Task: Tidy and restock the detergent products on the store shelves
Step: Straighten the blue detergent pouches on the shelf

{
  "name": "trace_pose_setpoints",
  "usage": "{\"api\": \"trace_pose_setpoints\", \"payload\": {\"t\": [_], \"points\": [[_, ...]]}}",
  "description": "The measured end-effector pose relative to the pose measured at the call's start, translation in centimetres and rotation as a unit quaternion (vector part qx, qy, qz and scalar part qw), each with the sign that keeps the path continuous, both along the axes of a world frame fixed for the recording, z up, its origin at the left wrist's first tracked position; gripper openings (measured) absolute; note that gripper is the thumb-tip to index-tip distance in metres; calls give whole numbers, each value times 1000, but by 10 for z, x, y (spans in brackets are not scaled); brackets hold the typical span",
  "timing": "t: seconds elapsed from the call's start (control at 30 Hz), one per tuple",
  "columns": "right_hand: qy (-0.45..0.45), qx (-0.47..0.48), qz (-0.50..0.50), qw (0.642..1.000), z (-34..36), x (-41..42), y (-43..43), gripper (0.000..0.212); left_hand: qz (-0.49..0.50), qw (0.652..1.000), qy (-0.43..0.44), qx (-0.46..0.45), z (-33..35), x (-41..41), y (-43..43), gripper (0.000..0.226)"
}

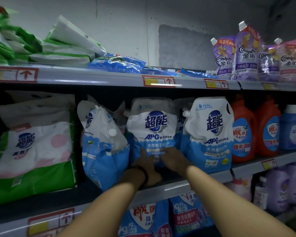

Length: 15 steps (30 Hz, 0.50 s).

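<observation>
We see left hand (pixel 144 168), right hand (pixel 173 159) flat on middle pouch (pixel 152 132) lower front, fingers straight, apart. Pouch upright, dead ahead, back from shelf (pixel 169 189) front edge.

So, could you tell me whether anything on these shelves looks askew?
Yes. On the middle shelf, the leftmost blue-and-white pouch slumps sideways with its top folded over, while the neighbouring pouches stand upright. On the top shelf, blue packs lie flat, loosely heaped.

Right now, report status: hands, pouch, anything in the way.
Left hand and right hand flat on lower front of upright white-and-blue spouted detergent pouch. Slumped white-and-blue pouch crowds its left side.
</observation>
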State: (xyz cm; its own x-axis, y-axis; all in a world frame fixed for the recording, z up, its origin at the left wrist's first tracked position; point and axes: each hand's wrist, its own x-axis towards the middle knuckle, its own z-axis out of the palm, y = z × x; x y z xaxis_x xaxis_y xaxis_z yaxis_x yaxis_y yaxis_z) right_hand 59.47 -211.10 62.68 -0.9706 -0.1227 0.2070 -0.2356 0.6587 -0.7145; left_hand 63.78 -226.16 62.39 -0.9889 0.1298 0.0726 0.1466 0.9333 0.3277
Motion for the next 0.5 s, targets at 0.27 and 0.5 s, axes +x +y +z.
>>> {"api": "trace_pose_setpoints", "payload": {"t": [0.27,0.5], "points": [[133,-76,-8,988,31,77,-74,35,11,963,252,90,-2,95,-48,13],[159,29,4,987,69,122,-133,88,142,929,336,64,-17,126,-87,38]]}}
